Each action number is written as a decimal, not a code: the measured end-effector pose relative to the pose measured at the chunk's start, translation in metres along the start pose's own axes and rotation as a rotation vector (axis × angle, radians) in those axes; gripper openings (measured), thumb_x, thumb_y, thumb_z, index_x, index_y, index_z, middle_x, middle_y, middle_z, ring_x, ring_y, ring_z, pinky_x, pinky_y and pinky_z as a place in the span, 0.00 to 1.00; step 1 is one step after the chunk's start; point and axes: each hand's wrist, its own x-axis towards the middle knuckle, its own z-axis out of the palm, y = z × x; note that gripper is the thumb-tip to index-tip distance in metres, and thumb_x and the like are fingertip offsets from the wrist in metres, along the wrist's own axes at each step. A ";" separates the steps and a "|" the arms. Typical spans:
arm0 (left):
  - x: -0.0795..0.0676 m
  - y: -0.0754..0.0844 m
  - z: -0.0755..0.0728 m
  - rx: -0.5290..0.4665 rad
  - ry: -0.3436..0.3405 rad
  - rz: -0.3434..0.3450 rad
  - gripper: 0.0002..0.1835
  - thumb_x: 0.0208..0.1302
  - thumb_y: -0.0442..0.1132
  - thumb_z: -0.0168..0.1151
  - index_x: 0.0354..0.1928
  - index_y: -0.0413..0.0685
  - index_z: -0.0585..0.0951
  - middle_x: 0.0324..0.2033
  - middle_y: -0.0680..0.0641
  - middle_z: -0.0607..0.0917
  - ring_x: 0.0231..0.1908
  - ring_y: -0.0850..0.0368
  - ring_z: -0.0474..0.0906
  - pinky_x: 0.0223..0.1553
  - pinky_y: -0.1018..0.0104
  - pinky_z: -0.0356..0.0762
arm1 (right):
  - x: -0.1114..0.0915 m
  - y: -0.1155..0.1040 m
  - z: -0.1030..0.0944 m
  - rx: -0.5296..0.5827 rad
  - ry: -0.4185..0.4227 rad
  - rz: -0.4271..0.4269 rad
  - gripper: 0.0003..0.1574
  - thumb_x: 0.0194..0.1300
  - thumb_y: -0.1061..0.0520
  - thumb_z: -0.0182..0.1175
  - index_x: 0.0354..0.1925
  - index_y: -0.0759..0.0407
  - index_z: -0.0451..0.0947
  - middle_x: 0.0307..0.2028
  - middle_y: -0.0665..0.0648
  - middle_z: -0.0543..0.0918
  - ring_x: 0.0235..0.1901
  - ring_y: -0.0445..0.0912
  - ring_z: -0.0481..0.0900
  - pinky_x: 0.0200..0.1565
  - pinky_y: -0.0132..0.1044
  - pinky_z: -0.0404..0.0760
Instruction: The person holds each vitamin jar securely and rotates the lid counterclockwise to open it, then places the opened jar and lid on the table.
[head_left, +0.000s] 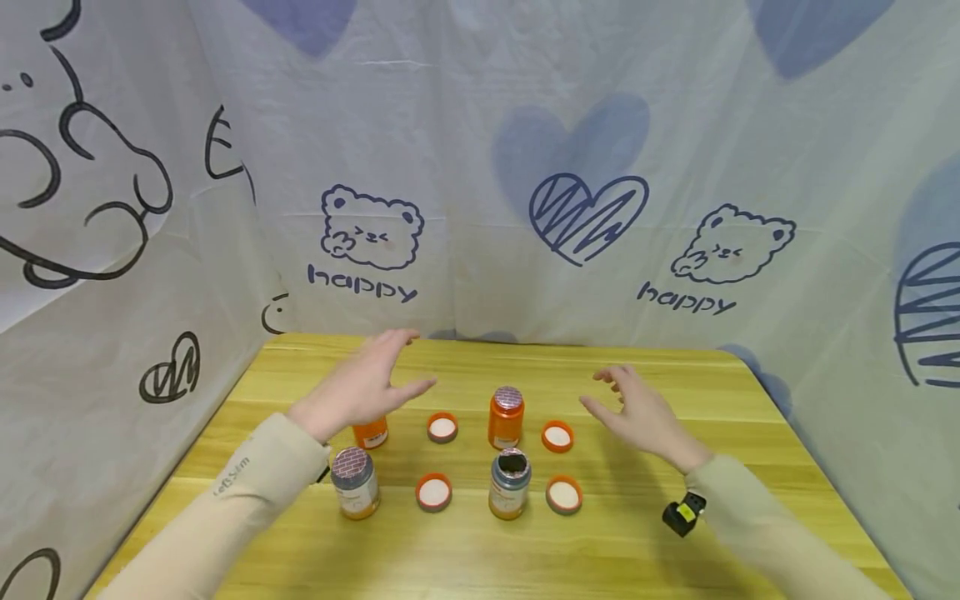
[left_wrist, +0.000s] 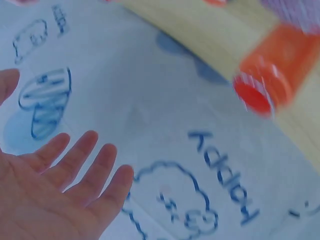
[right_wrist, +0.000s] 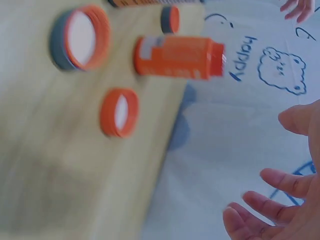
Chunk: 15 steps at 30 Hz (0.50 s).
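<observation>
My left hand (head_left: 360, 379) hovers with spread fingers above an orange bottle (head_left: 371, 433), which it partly hides in the head view. My right hand (head_left: 641, 412), holding nothing, is in the air to the right of a second orange bottle (head_left: 506, 425). Nearer me stand two grey jars, the left jar (head_left: 356, 483) with a silvery patterned top and the right jar (head_left: 510, 496) with a dark patch on its top. Lids lie with their white insides up: a back-left lid (head_left: 442, 427), a back-right lid (head_left: 557, 437), a front-left lid (head_left: 433, 492) and a front-right lid (head_left: 564, 495).
The bottles, jars and lids stand on a yellow wood-grain table (head_left: 675, 533). A white cloth (head_left: 465, 167) printed with hearts and bears hangs behind it and along both sides. A small black device (head_left: 683, 514) sits at my right wrist.
</observation>
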 end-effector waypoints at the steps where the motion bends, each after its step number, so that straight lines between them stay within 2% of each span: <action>1: 0.000 -0.004 -0.005 0.007 0.018 -0.006 0.41 0.68 0.59 0.60 0.74 0.41 0.63 0.72 0.38 0.68 0.71 0.37 0.65 0.71 0.40 0.64 | 0.003 0.000 -0.003 -0.012 0.013 -0.005 0.32 0.70 0.44 0.61 0.60 0.66 0.73 0.56 0.67 0.78 0.52 0.61 0.80 0.53 0.57 0.80; 4: 0.000 -0.016 -0.019 0.045 0.083 -0.027 0.40 0.70 0.58 0.59 0.74 0.41 0.62 0.73 0.37 0.67 0.72 0.35 0.62 0.71 0.37 0.61 | 0.013 0.002 -0.013 -0.037 0.051 -0.034 0.34 0.71 0.45 0.60 0.62 0.69 0.70 0.59 0.69 0.76 0.57 0.64 0.76 0.58 0.60 0.77; 7: 0.000 -0.029 -0.026 0.103 0.164 -0.051 0.39 0.71 0.58 0.57 0.74 0.42 0.63 0.73 0.36 0.67 0.72 0.34 0.61 0.72 0.35 0.59 | 0.021 0.003 -0.020 -0.065 0.097 -0.067 0.35 0.72 0.46 0.59 0.64 0.71 0.68 0.60 0.71 0.74 0.60 0.65 0.73 0.62 0.62 0.73; 11: -0.003 -0.046 -0.026 0.177 0.279 -0.065 0.38 0.71 0.58 0.57 0.74 0.42 0.64 0.72 0.36 0.68 0.71 0.34 0.62 0.71 0.35 0.58 | 0.027 0.009 -0.024 -0.127 0.157 -0.089 0.38 0.72 0.46 0.58 0.66 0.72 0.65 0.62 0.72 0.71 0.61 0.66 0.70 0.63 0.63 0.70; 15: -0.007 -0.063 -0.021 0.217 0.362 -0.074 0.38 0.70 0.58 0.56 0.74 0.43 0.64 0.73 0.35 0.66 0.72 0.32 0.60 0.73 0.34 0.54 | 0.031 0.019 -0.020 -0.205 0.206 -0.099 0.41 0.71 0.44 0.58 0.68 0.72 0.63 0.64 0.75 0.69 0.63 0.69 0.68 0.65 0.66 0.68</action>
